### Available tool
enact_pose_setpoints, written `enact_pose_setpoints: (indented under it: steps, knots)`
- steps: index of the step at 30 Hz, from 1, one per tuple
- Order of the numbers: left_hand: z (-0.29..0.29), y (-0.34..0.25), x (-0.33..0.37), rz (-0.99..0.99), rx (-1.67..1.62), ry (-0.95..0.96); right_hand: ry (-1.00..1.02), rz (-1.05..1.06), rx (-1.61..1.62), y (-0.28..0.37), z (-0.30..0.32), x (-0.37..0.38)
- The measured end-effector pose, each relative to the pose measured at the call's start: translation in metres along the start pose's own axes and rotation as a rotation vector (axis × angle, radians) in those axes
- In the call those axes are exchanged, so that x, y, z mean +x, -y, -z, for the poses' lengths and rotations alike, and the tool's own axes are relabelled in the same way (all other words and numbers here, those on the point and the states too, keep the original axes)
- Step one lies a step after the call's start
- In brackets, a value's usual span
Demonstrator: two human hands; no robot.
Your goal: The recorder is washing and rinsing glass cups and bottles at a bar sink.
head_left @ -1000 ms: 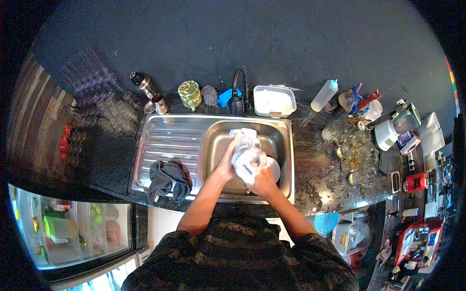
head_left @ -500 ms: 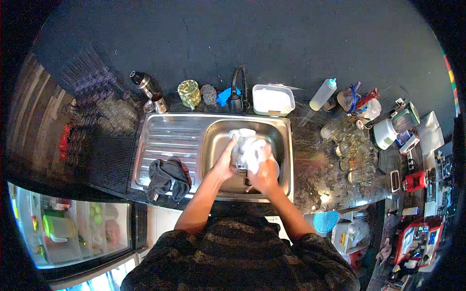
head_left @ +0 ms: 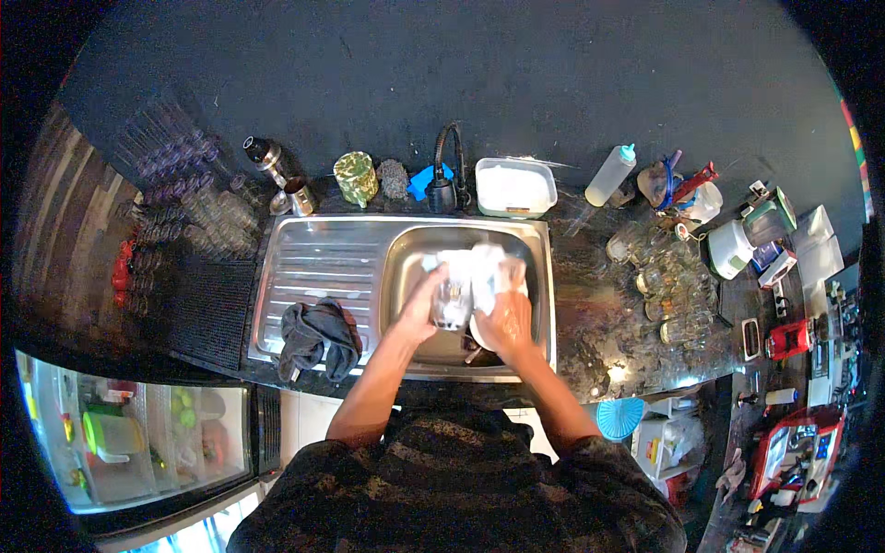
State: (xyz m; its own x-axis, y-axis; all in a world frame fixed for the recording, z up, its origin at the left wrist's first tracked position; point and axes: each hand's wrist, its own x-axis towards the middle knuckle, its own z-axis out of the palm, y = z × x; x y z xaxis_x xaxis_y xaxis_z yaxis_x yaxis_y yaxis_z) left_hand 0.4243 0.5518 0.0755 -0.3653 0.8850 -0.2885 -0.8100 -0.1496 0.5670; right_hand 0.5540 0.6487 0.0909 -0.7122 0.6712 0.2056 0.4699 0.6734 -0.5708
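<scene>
Gripping a clear, foam-smeared glass vessel (head_left: 452, 309) in the left hand (head_left: 421, 311), curling the right hand (head_left: 505, 320) around a blurred, white, foamy wad (head_left: 486, 267)! Probably working best by bracing the glass firmly, pressing lightly. Holding that vessel just right of the left palm, between both hands, above the silver metal sink (head_left: 402, 263).

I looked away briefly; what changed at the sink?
The right hand, with a blurred white thing, moved away from the person, to the right side of the glass. Nothing was visibly taken or let go. The left hand still grips the glass over the sink; the dark cloth lies as before.
</scene>
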Motion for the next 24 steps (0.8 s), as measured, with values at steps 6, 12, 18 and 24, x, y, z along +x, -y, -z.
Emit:
enact_pose_setpoints:
  steps: [6,12,18,24]
  knots:
    - [-0.004,0.013,0.015,-0.199,0.132,-0.265,-0.088,-0.107,0.759,-0.017,-0.031,0.013]
    - [0.000,0.008,0.021,-0.331,0.091,-0.225,-0.056,-0.327,0.774,-0.003,-0.042,-0.003]
    - [-0.023,0.016,0.001,-0.408,0.265,-0.059,-0.033,-0.406,0.818,-0.036,-0.021,0.016]
    - [-0.031,0.004,0.003,-0.091,0.216,-0.298,0.166,-0.008,0.621,-0.006,-0.002,0.003]
